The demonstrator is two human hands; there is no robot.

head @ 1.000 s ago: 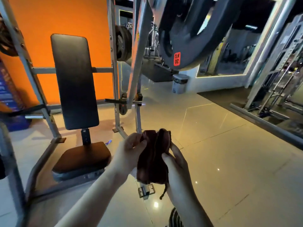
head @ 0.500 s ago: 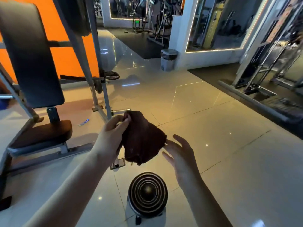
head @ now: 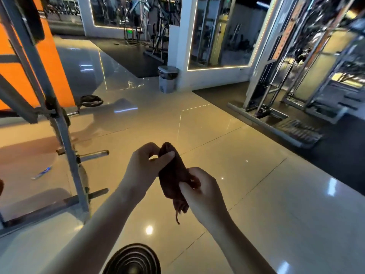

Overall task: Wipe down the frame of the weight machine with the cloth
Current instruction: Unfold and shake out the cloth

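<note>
Both hands (head: 145, 167) (head: 205, 194) on dark cloth (head: 171, 175)

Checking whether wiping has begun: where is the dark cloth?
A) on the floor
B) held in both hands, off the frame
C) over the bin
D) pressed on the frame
B: the left hand and right hand both grip the cloth, apart from the frame.

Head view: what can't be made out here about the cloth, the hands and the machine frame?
Cloth: bunched up; left hand and right hand grip it, and fingers and folds hide its shape.
Weight machine frame: cut off by the left and top edges.
Round ridged object: cut off by the bottom edge; unidentifiable.
Rack at right: blurred, details unreadable.
</note>
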